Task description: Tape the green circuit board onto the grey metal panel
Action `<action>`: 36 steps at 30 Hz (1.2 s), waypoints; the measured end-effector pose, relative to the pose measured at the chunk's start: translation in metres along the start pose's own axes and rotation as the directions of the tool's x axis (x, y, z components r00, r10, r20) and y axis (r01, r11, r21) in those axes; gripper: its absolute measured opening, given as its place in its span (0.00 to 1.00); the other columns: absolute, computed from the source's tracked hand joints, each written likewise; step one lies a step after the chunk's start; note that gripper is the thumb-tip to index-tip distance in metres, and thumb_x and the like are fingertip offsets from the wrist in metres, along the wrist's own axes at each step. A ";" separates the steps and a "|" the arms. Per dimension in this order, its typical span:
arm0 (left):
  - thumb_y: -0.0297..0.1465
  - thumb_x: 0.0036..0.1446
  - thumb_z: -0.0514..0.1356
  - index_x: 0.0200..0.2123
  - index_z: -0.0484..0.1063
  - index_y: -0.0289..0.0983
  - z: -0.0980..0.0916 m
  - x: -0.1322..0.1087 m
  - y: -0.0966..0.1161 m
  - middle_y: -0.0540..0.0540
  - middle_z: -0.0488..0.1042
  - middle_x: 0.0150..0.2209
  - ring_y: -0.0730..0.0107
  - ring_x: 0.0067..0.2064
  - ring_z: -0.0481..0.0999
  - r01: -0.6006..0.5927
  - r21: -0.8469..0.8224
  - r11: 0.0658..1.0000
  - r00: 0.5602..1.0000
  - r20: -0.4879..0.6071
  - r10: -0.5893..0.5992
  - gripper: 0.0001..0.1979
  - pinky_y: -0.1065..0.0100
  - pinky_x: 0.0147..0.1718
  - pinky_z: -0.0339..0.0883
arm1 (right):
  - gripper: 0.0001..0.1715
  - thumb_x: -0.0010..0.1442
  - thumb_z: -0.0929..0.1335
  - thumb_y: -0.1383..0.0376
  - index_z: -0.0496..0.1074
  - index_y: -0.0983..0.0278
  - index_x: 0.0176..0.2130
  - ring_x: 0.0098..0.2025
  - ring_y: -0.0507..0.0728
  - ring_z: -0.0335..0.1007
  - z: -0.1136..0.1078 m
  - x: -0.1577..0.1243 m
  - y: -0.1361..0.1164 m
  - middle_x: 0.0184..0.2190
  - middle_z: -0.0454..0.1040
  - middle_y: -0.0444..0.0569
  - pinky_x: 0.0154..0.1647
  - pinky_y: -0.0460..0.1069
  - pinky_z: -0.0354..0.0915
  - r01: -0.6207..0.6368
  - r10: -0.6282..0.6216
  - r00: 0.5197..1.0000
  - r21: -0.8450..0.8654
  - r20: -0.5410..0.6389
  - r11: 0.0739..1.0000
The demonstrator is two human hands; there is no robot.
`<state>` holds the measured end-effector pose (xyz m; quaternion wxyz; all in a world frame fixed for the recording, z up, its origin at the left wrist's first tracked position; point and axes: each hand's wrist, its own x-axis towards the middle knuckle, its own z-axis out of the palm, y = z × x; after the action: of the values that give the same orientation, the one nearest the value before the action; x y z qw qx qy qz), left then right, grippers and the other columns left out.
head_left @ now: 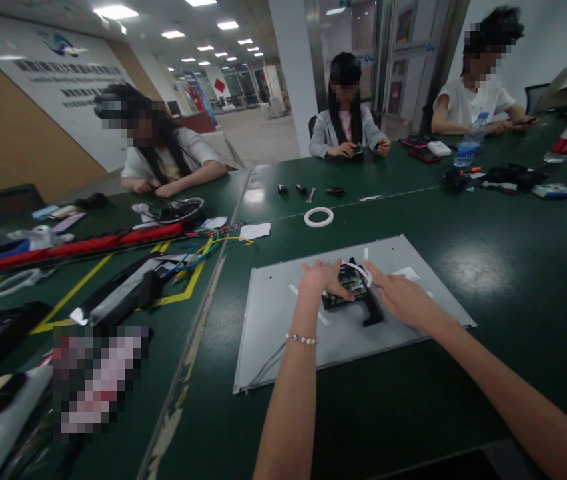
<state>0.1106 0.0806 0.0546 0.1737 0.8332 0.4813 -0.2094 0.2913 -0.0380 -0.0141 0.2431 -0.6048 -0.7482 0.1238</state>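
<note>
A black housing with an exposed circuit board lies on a flat grey panel. My left hand is over its left side, with the thumb and a finger spread across the board and gripping it. A narrow white strip of tape arches over the board's upper edge. My right hand is at the right of the board, its fingertips closed on the strip's right end; the thumb is hidden. A black L-shaped bracket sticks out below the board. Short white tape pieces are stuck to the panel.
Beyond the panel lie a white tape roll, a wrench and small black parts. Wires, red strips and a black device cover the left table. Several people sit around; bottles stand at the far right.
</note>
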 end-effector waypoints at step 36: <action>0.30 0.56 0.57 0.32 0.73 0.36 0.091 -0.044 0.053 0.50 0.74 0.29 0.73 0.30 0.71 -0.603 -0.626 0.494 0.672 -0.733 -0.109 0.06 0.72 0.31 0.63 | 0.25 0.53 0.69 0.47 0.78 0.68 0.31 0.23 0.51 0.69 -0.011 -0.006 -0.018 0.25 0.75 0.49 0.21 0.44 0.65 -0.208 0.360 0.928 0.665 -0.098 0.717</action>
<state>0.1212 -0.0216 0.0048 0.3868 0.7211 0.4082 0.4046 0.2824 -0.0492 0.0029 0.4949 -0.6022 -0.5253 0.3413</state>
